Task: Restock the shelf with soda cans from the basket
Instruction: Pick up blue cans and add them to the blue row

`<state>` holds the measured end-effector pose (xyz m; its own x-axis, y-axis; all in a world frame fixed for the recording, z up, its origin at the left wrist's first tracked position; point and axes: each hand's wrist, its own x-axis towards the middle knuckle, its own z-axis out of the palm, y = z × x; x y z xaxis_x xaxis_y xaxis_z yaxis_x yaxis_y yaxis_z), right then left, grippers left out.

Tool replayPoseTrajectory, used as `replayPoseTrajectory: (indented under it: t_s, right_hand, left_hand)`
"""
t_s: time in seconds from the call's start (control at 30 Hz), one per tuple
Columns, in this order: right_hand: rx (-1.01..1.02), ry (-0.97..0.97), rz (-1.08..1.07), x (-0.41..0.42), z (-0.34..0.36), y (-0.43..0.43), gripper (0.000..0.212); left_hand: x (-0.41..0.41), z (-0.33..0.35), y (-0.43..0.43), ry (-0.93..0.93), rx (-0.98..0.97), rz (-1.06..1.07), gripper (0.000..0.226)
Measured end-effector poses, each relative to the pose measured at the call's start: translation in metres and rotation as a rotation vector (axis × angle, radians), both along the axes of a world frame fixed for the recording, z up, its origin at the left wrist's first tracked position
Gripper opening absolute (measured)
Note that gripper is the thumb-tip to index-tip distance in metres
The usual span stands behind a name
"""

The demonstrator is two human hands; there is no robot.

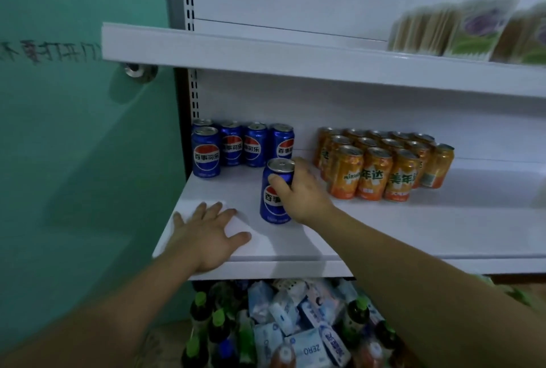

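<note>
Left hand (206, 237) on shelf (384, 234), right hand (301, 190) gripping Pepsi can (273, 208)

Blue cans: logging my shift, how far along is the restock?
Done: five blue cans stand back left on the shelf. In hand: the right hand grips a sixth blue can, upright in front of them; the left hand rests flat on the shelf. Left: unclear, the basket is out of view.

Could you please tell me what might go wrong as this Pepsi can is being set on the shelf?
The right hand grips the Pepsi can close beside the orange Mirinda cans; withdrawing, it might knock the front ones over. Pushed back, the can might bump the row of Pepsi cans behind it and topple one.
</note>
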<state>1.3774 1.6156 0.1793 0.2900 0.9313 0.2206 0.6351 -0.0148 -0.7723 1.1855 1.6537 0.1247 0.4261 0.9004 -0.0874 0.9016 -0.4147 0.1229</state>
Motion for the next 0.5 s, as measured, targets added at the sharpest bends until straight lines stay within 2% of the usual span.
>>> replayPoseTrajectory:
  t_s: [0.13,0.5]
  right_hand:
    - [-0.024,-0.097,0.024,-0.003,-0.001,0.037,0.052]
    - [0.026,0.041,0.040,-0.025,-0.006,0.112,0.071]
  left_hand:
    - [0.000,0.000,0.001,0.000,0.005,0.001,0.077]
    - [0.001,-0.002,0.002,0.003,0.003,0.006,0.080]
